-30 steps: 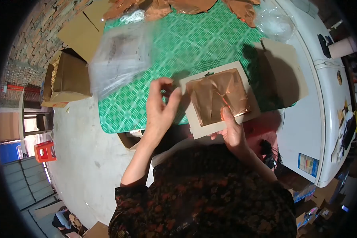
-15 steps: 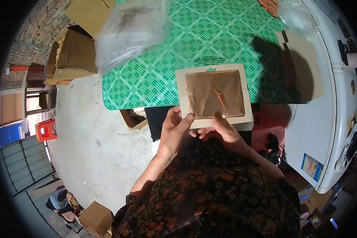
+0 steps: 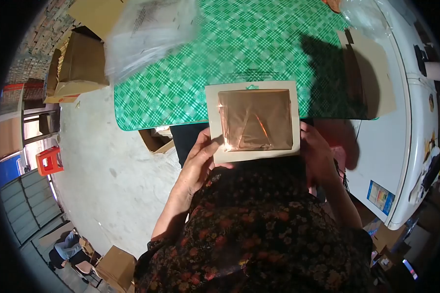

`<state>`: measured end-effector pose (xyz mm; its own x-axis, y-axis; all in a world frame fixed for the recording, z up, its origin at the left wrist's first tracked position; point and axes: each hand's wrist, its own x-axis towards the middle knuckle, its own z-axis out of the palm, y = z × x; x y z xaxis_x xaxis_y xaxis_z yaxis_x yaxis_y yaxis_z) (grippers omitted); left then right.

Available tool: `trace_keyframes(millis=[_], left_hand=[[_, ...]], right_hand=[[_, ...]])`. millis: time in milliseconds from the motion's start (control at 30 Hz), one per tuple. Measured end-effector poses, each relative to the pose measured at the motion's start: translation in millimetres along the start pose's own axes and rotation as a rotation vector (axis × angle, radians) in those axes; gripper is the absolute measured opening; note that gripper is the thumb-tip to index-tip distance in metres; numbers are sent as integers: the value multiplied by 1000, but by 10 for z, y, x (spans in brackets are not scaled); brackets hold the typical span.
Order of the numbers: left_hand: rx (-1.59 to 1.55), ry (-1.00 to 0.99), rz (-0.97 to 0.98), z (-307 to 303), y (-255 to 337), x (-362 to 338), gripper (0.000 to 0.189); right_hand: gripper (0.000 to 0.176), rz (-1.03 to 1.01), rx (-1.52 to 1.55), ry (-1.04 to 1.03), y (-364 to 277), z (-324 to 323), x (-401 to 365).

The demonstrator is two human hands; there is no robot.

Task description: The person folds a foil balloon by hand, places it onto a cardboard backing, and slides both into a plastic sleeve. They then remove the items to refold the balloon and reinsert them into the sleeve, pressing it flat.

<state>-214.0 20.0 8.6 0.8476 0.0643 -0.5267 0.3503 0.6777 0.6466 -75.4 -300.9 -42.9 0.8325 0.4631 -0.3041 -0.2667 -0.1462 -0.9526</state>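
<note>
A flat square cream card (image 3: pixel 254 156) with a shiny copper-brown panel (image 3: pixel 256 119) faces me over the near edge of the table. At its lower left side, my left hand (image 3: pixel 198 161) grips it, thumb on the front and fingers partly hidden behind. My right hand (image 3: pixel 319 152) is closed at the card's right edge, in shadow, its fingertips right at the border. A small green mark shows at the top of the card, and faint dark print appears just above it.
A green checked tablecloth (image 3: pixel 249 36) covers the table ahead. Clear plastic bags (image 3: pixel 151 39) lie at its far left, and a cardboard piece (image 3: pixel 376 73) stands at the right by a white appliance (image 3: pixel 418 117). Boxes (image 3: pixel 83 61) and a red stool (image 3: pixel 50 161) are leftward; a person (image 3: pixel 66 249) is lower left.
My right hand has moved from the card's bottom edge to its right edge. The card has shifted slightly left and down in view, and my left hand has stayed on its lower left.
</note>
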Motion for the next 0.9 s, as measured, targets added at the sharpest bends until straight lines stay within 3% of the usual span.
trace_keyframes(millis=[100,200,233,333,567,767,900], left_hand=[[-81,3,-22,-35,60,41,44],[-15,41,-22,-48,46,67,44],[-15,-25,19,-82,15,77,46],[59,47,0,-27,29,15,47],[112,93,35,-84,-20,-113,25],[34,47,-60,-197,-17,-158,21],[79,144,-18,-41,54,-171,19]], right_hand=[[31,-450,-677,-136,-179,43,96],[26,-3,-139,-124,-612,304,81],[24,-13,-105,-92,-659,363,72],[23,166,28,-55,-520,285,50],[27,300,62,-18,-665,396,-54],[32,297,-15,-59,-669,378,-57],[31,310,-51,-48,-709,394,-52]])
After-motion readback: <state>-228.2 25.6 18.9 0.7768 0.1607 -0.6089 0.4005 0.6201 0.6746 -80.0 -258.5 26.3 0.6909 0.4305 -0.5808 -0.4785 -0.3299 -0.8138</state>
